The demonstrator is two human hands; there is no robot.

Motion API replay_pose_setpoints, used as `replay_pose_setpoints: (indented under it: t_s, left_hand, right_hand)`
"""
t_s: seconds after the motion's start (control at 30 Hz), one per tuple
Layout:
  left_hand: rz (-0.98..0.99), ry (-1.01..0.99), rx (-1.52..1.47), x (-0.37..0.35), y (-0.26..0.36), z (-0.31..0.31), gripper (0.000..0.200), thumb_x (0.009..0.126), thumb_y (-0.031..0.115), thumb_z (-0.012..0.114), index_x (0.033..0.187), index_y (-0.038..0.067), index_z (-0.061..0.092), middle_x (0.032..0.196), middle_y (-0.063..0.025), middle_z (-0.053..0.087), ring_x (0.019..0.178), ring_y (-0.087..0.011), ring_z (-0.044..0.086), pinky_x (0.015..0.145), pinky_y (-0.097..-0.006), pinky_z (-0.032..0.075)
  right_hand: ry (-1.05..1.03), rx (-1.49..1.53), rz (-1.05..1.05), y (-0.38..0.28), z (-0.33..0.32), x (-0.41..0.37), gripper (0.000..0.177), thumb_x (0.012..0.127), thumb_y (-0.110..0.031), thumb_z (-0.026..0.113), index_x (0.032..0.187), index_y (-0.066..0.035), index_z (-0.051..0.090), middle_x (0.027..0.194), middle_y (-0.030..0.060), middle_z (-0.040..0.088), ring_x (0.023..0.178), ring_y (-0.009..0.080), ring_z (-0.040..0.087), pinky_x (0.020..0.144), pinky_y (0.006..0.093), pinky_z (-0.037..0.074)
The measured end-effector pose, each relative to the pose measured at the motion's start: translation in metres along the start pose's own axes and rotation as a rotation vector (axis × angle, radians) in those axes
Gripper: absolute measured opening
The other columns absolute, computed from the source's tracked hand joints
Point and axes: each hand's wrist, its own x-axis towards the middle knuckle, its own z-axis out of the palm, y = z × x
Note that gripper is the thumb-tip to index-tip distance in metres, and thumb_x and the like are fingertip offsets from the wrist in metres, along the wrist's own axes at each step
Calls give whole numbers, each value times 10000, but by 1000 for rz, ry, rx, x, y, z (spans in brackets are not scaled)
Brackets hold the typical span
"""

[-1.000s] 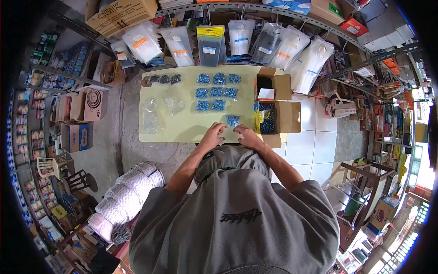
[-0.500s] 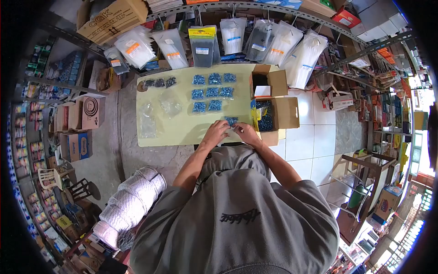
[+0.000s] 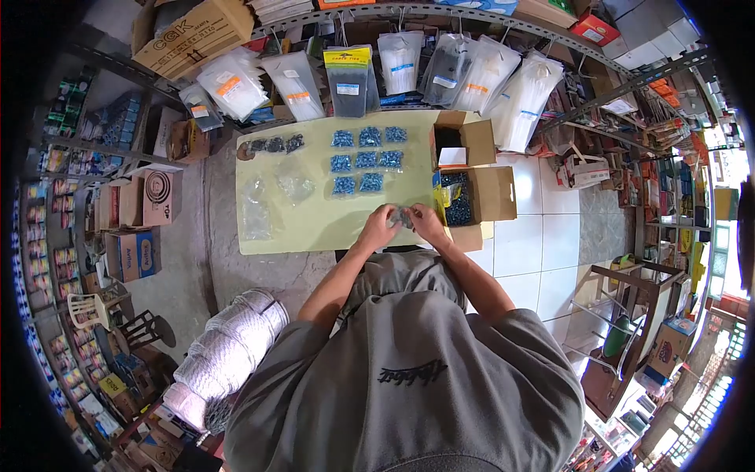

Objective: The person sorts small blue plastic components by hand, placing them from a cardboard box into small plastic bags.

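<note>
Both hands meet near the front edge of the pale yellow table (image 3: 314,228). My left hand (image 3: 381,226) pinches the left side of a small clear bag (image 3: 403,217) with bluish pieces inside. On its other side, my right hand (image 3: 427,223) has its fingers closed on the bag's edge. Behind the hands, several packed bags of blue pieces (image 3: 367,160) lie in rows. Just right of my right hand stands an open carton (image 3: 465,238) holding dark blue pieces, with a yellow packet (image 3: 450,194) inside.
A second open carton (image 3: 474,140) stands farther back. Empty clear bags (image 3: 294,183) and small bags of dark pieces (image 3: 275,144) lie on the table's left part. Packs of cable ties (image 3: 350,86) hang behind the table. A large rope roll (image 3: 236,338) stands at lower left.
The small bag has been raised and turned between my hands, and its blue contents look less bright. My left hand is more closed around its side.
</note>
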Motion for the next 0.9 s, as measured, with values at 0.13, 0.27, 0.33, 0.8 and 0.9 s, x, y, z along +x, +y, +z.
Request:
replay_pose_setpoints:
  t_s: [0.13,0.27,0.33,0.8,0.9]
  left_hand:
    - [-3,-70,34,3,-11,6,162,845,42,654,978,-37,608,1113,-182,608,974,-392,620,849,-445,502]
    - [31,-37,-57,1,-25,13,155,857,57,655,973,-41,621,1234,-189,559,1060,-374,597,898,-430,497]
    - [50,-57,-49,1,-23,10,162,864,67,653,984,-39,626,1249,-190,551,1095,-369,584,917,-429,492]
    - [35,17,118,-3,-6,-2,258,776,82,750,991,-14,643,1037,-144,660,1000,-340,623,861,-403,500]
    - [38,72,-50,5,-3,-7,191,788,62,737,955,2,667,901,-134,689,866,-327,664,797,-378,525]
  right_hand:
    - [-13,-108,-56,3,-2,3,233,951,-197,631,915,33,642,696,106,635,621,157,605,575,329,482]
    - [-18,-159,-116,-3,-4,-6,235,830,-169,709,951,18,635,783,125,642,735,217,621,679,359,499]
    - [32,-230,-277,-5,-4,-11,245,790,-143,723,955,14,632,805,132,647,736,247,623,685,362,503]
    - [-26,-203,-324,-23,-9,-22,167,817,-26,701,966,-5,627,890,162,693,823,308,695,712,372,534]
    - [116,-236,-293,-29,-11,-23,196,826,-68,736,986,-7,640,876,158,698,799,288,700,708,361,535]
